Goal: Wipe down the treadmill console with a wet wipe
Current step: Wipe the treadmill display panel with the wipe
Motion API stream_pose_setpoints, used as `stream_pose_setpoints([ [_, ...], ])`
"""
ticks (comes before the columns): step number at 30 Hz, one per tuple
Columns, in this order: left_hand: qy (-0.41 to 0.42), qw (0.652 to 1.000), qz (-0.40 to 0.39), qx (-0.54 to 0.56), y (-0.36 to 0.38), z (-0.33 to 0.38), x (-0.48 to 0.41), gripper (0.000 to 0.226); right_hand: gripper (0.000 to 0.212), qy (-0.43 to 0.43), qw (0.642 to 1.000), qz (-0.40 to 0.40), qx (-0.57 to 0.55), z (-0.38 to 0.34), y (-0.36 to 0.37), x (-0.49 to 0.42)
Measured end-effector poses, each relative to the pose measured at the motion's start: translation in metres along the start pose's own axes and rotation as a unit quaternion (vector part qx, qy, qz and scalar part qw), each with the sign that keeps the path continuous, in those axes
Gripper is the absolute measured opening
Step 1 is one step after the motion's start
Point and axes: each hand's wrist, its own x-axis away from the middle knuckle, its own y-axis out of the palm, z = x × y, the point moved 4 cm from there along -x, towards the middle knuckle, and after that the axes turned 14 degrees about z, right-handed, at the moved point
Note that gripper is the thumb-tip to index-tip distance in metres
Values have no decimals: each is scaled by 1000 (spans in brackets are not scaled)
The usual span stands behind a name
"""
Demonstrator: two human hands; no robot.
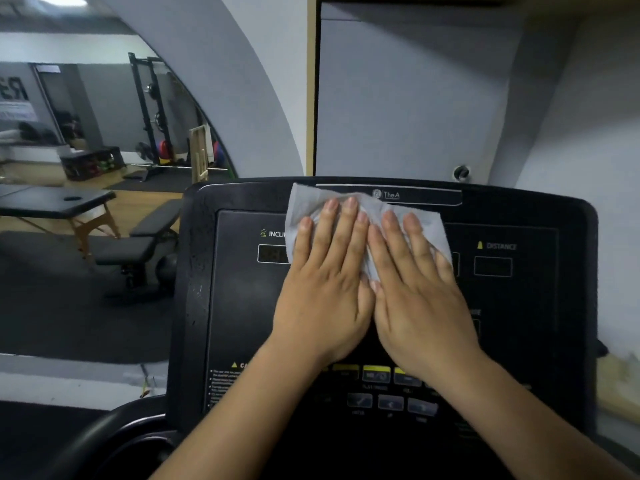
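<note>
The black treadmill console (239,299) fills the lower middle of the view, with small displays labelled incline and distance and a row of yellow and grey buttons lower down. A pale grey wet wipe (304,206) lies spread flat on the console's upper middle, over the centre display. My left hand (325,275) and my right hand (412,282) lie side by side on the wipe, palms down, fingers stretched out, thumbs touching. Both press the wipe against the console face. The hands hide most of the wipe.
A grey wall (415,98) stands right behind the console. To the left, a black massage table (55,202) and a black weight bench (138,244) stand on the gym floor, with a squat rack (152,109) further back. The treadmill's left handrail (104,441) curves at the lower left.
</note>
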Motion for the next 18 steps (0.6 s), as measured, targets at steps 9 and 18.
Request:
stream_pose_setpoints([
  [9,32,999,5,12,12,33,19,66,58,12,1000,-9,21,23,-1,43],
  [18,24,999,4,23,18,48,9,66,59,48,999,-5,22,40,-8,39],
])
